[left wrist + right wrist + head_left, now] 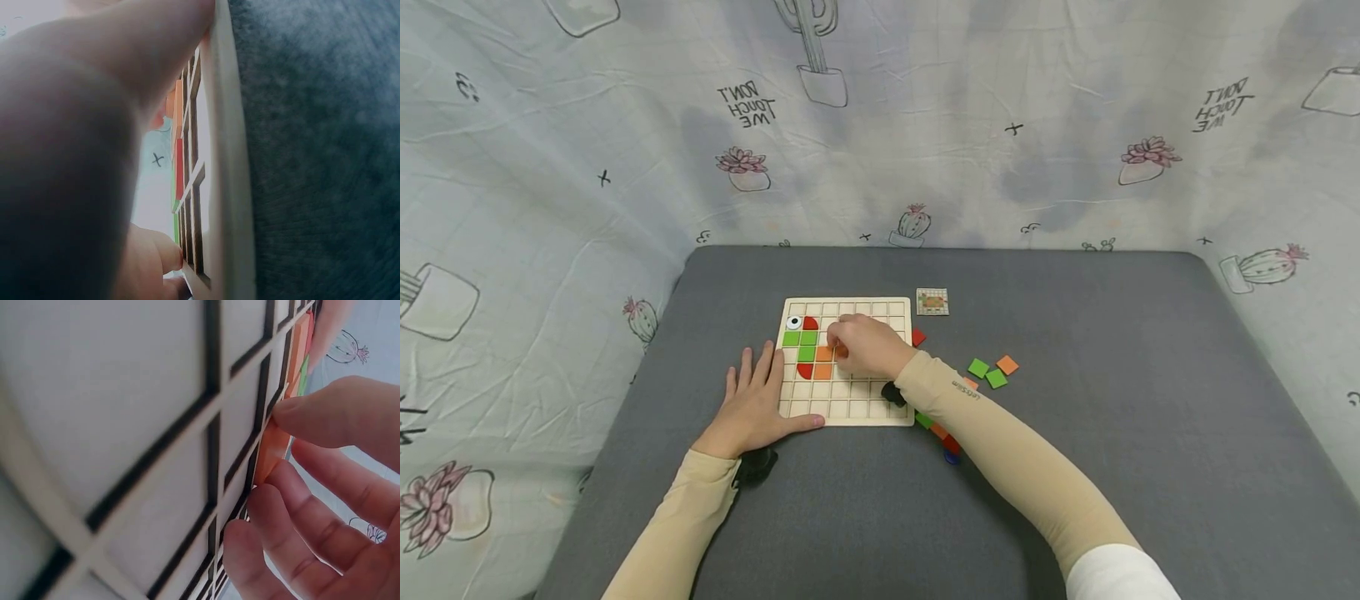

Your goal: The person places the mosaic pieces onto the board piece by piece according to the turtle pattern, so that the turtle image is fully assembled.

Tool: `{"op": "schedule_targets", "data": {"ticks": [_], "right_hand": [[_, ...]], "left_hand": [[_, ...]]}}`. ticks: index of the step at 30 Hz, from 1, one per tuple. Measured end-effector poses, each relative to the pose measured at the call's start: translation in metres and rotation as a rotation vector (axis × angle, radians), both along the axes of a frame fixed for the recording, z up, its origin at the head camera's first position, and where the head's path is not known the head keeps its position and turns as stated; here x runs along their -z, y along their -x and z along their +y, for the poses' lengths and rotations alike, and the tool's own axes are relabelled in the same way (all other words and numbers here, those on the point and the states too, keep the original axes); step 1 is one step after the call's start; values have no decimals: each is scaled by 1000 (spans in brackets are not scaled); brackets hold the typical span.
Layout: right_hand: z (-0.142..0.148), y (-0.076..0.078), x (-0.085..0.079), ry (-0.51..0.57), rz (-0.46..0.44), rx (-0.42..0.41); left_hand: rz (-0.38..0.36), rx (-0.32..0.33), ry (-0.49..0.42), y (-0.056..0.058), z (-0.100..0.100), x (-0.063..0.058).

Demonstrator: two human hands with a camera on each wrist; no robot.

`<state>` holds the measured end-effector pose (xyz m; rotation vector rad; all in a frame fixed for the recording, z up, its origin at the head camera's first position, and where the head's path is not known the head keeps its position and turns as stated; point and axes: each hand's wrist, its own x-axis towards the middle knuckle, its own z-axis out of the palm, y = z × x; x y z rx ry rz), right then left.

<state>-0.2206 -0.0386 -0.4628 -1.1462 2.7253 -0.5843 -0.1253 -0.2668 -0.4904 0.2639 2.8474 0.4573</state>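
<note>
A wooden grid board (865, 408) lies on the grey table. In its left part sit a white eye tile (794, 322), red rounded tiles (810, 323), green square tiles (792, 338) and orange square tiles (823, 372). My left hand (751, 410) rests at the board's lower left corner, fingers spread along the left side and thumb along the near edge. Over the middle of the board, my right hand (874, 345) pinches an orange square tile (272, 450) between thumb and fingers. The right wrist view shows that tile at the grid cells; whether it is fully seated I cannot tell.
Loose green tiles (978, 368) and an orange tile (1007, 365) lie right of the board. Several more, including a blue piece (952, 457), are partly under the right forearm. A small pattern card (932, 302) lies beyond the board's far right corner.
</note>
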Motion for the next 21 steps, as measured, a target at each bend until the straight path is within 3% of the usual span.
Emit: {"op": "schedule_targets", "data": {"ticks": [14,21], "right_hand": [[3,0,-1,-2,-11,6],[16,-6,-9,12,-30,48]], "left_hand": [[3,5,0,0,0,-2],[9,5,2,2,0,-3]]}}
